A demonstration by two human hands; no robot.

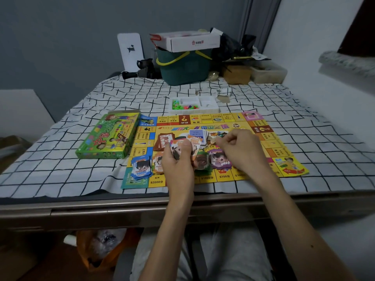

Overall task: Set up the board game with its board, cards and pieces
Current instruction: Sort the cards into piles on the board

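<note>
Evidently the play money is being sorted: the left hand (178, 159) grips a fan of notes (191, 141) over the board (263, 142) on the table (60, 175), the right hand (239, 148) curls its fingers, whether pinching anything I cannot tell, and each note probably goes next onto its matching pile (142, 166).

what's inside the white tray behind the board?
The white tray holds green pieces in its left compartment and mixed coloured pieces beside them. Its near wall hides the floors.

Dim bluish room light, soft overall, wide-angle bending at edges, faint shadows
</note>
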